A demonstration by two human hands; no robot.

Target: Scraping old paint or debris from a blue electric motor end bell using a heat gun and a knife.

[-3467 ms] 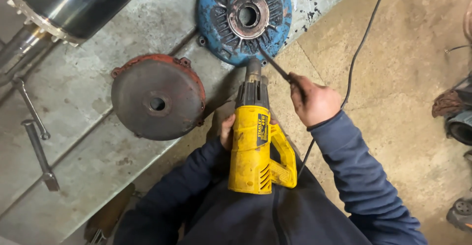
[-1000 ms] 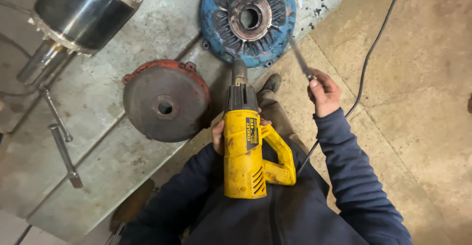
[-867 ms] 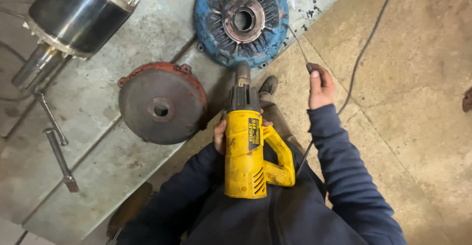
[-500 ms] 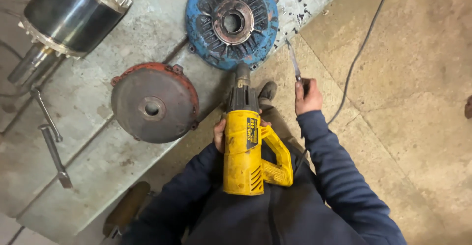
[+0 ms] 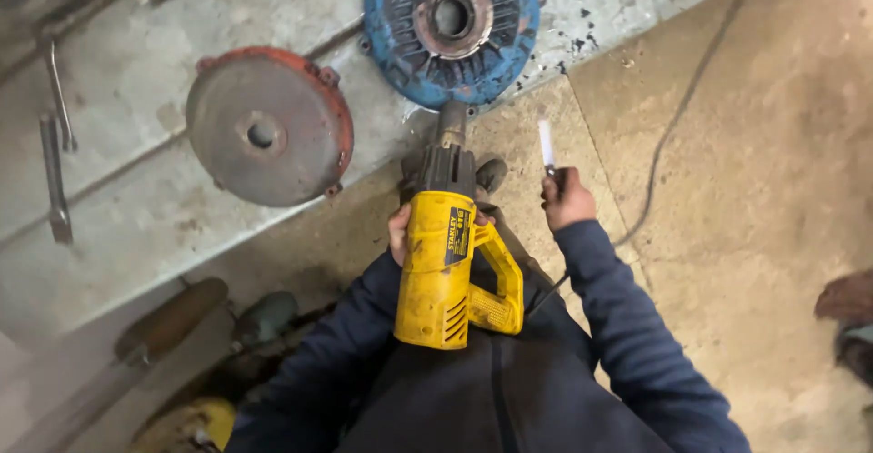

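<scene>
A yellow heat gun (image 5: 450,266) points its metal nozzle at the lower edge of a blue finned motor end cover (image 5: 451,25) lying on the concrete slab (image 5: 145,189). My left hand (image 5: 401,232) grips the heat gun's body from the left. My right hand (image 5: 566,200) is closed on a thin metal scraper blade (image 5: 546,142), held upright to the right of the nozzle and apart from the blue cover. A red round end cover (image 5: 266,125) lies to the left of the blue one.
Two wrenches (image 5: 55,157) lie at the slab's left. A black cable (image 5: 677,116) runs across the tan floor on the right. A wooden-handled tool (image 5: 168,321) and a yellow object (image 5: 186,424) sit at lower left. Someone's shoe (image 5: 846,303) shows at the right edge.
My right hand has pulled the scraper back from the blue cover and now holds it upright near the heat gun. The view has shifted, and the large motor body has left the frame.
</scene>
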